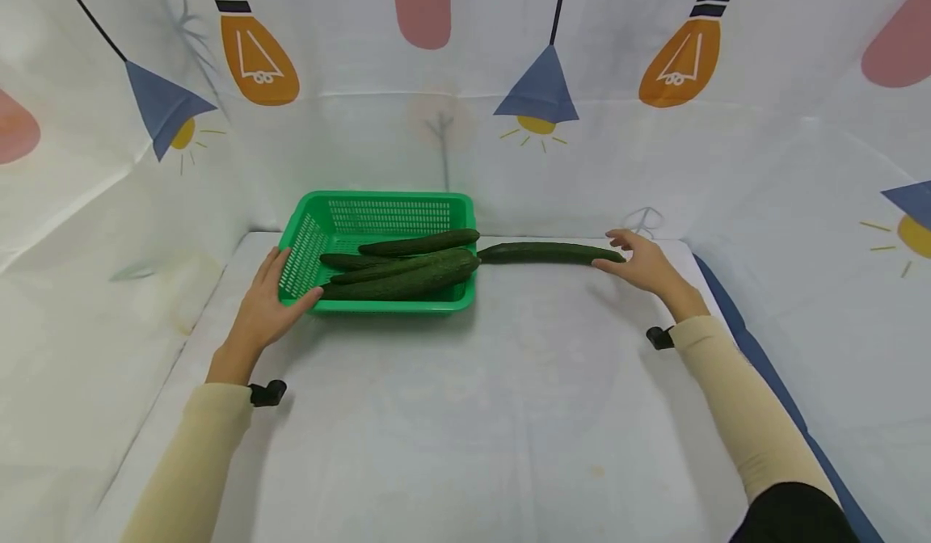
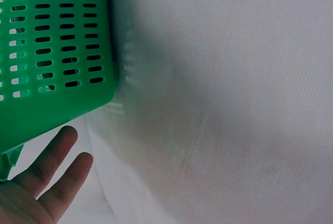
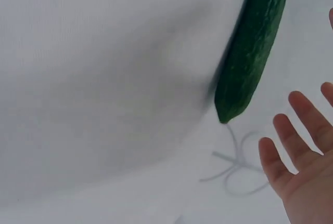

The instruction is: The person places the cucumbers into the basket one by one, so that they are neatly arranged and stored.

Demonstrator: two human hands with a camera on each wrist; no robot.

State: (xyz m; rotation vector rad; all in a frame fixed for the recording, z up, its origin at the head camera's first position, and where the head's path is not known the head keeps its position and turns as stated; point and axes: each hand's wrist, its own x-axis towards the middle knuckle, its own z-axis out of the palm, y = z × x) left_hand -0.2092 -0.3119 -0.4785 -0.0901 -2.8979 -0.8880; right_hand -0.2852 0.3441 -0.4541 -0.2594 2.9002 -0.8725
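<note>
A green plastic basket (image 1: 393, 307) with slotted walls stands at the back of the table. Several dark green cucumbers (image 1: 407, 278) lie in it, some with their ends at its right rim. My left hand (image 1: 265, 309) is at the basket's left front corner, thumb at the rim, the other fingers along the left side, spread and straight. Another long cucumber (image 1: 545, 253) lies on the white surface right of the basket, its left end close to the basket's rim. My right hand (image 1: 643, 264) is around that cucumber's right end, with fingers extended and apart in the right wrist view.
White cloth covers the table (image 1: 494, 414), and printed white sheeting (image 1: 465, 155) with lamps and bulbs hangs behind and at both sides. A blue edge (image 1: 756, 357) runs along the table's right side. Small black devices (image 1: 267, 393) are strapped at both wrists.
</note>
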